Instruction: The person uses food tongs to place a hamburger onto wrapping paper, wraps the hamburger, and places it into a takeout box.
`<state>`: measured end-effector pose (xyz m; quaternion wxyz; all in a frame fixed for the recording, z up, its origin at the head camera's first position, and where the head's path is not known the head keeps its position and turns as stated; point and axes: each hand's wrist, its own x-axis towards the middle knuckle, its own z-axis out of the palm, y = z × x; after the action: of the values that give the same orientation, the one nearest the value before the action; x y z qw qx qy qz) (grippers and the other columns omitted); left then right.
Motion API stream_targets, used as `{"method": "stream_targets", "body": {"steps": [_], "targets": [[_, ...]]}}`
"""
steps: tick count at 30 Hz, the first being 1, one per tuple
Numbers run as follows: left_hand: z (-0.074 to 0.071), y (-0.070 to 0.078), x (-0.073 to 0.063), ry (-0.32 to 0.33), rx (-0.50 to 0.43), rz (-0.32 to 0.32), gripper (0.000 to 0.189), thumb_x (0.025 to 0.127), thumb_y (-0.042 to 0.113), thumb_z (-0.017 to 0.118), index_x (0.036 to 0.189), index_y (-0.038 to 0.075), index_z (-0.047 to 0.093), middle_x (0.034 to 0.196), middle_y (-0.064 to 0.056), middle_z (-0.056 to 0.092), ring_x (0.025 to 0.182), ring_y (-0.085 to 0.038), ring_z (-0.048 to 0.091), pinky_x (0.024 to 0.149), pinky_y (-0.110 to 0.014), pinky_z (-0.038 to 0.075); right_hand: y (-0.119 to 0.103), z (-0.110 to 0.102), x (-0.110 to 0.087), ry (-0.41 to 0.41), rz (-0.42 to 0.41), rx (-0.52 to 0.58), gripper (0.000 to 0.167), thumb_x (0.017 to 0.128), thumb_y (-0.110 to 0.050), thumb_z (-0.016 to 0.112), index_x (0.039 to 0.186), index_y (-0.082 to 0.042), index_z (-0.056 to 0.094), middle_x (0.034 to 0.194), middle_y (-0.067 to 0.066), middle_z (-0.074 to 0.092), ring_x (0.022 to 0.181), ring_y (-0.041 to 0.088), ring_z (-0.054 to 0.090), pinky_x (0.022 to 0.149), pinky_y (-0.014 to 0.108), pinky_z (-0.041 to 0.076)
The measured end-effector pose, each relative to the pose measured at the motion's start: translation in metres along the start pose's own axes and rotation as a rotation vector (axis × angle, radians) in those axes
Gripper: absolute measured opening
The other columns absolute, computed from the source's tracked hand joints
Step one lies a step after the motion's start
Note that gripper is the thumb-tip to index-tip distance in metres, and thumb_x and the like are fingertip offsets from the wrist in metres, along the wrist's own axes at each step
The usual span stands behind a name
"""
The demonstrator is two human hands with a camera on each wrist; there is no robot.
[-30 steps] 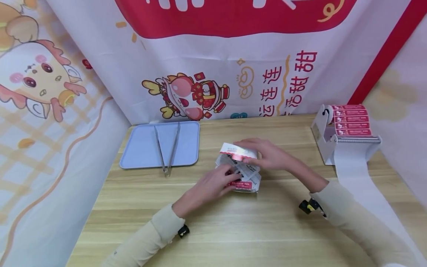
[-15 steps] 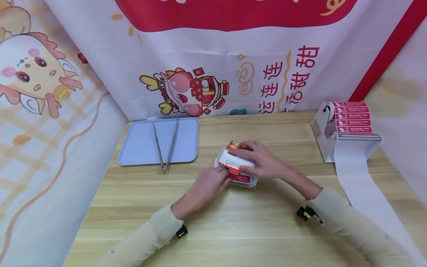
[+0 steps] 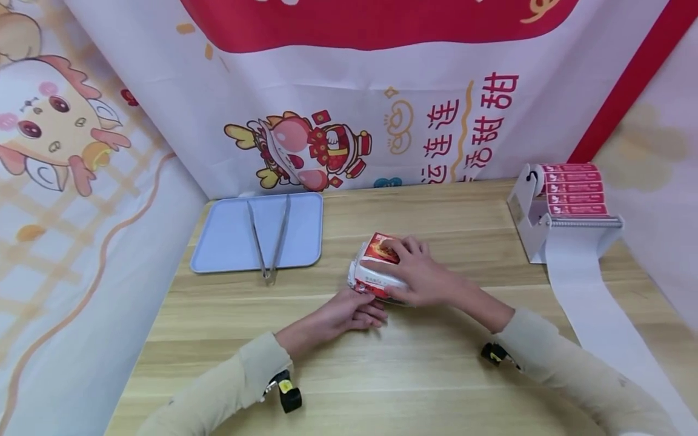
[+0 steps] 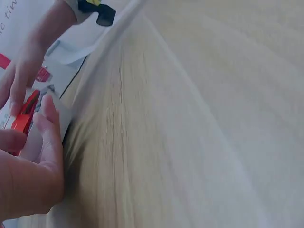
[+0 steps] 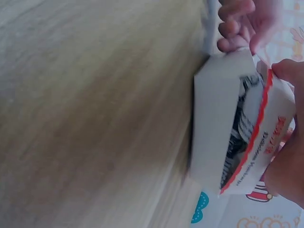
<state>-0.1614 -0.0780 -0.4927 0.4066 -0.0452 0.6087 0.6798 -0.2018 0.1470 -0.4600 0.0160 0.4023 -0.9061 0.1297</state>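
Observation:
A red and white burger box (image 3: 375,279) stands on the wooden table between both hands. My right hand (image 3: 420,275) grips its lid from above, fingers spread across the top and thumb near the front edge. At the front left corner my left hand (image 3: 349,312) has its thumb at the red tab (image 4: 20,122) and its fingers against the front wall. The right wrist view shows the lid not fully down. Through the gap along the side appears newsprint-patterned wrapping paper (image 5: 244,118); what it wraps is hidden.
On the left, metal tongs (image 3: 279,242) lie across a pale blue tray (image 3: 218,242), handle end over its front rim. A label dispenser (image 3: 526,224) stands at the right, its pale backing strip (image 3: 589,297) trailing toward the front. Printed cloth (image 3: 327,79) hangs behind the table.
The lid has come down over the newsprint wrapping and its red label, the right hand moving with it. My left hand has drawn back from inside the box to its front and turned over.

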Motion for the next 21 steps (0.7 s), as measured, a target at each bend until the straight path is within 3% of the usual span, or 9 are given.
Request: {"method": "stream_targets", "body": {"steps": [4,8,14,21], "targets": [[0.0061,-0.0031,0.0032,0.026,-0.109,0.020,0.037,0.106,0.017,0.041,0.129,-0.007,0.057,0.097,-0.013,0.076,0.082,-0.016,0.074,0.070,-0.023,0.059,-0.0032,0.0053,0.0003,0.010,-0.013,-0.059,0.063,0.096,-0.053,0.053,0.152,-0.053,0.025,0.152,0.012,0.033,0.132,0.038,0.030,0.097,0.055,0.028],[0.0091,-0.0039,0.0040,0.033,-0.139,0.029,0.042,0.105,0.018,0.034,0.132,-0.007,0.054,0.099,-0.014,0.076,0.083,-0.017,0.074,0.069,-0.024,0.058,-0.0064,0.0075,0.0004,0.015,-0.023,-0.081,0.063,0.096,-0.051,0.052,0.153,-0.051,0.025,0.154,0.014,0.031,0.139,0.042,0.024,0.101,0.062,0.025],[0.0045,-0.0043,0.0022,0.085,-0.136,0.040,0.050,0.105,0.027,0.030,0.132,-0.008,0.054,0.105,-0.020,0.075,0.080,-0.019,0.074,0.068,-0.025,0.058,-0.0061,0.0088,0.0030,-0.013,0.005,-0.045,0.063,0.096,-0.052,0.052,0.153,-0.052,0.024,0.164,0.011,0.020,0.150,0.040,0.013,0.105,0.066,0.026],[0.0011,0.0006,0.0043,0.112,-0.067,0.025,0.047,0.105,0.027,0.031,0.130,-0.003,0.056,0.095,-0.012,0.077,0.074,-0.017,0.075,0.065,-0.026,0.059,-0.0013,0.0089,0.0033,-0.031,0.024,-0.027,0.066,0.095,-0.054,0.054,0.153,-0.053,0.022,0.164,0.008,0.021,0.150,0.037,0.015,0.105,0.065,0.025]]}}
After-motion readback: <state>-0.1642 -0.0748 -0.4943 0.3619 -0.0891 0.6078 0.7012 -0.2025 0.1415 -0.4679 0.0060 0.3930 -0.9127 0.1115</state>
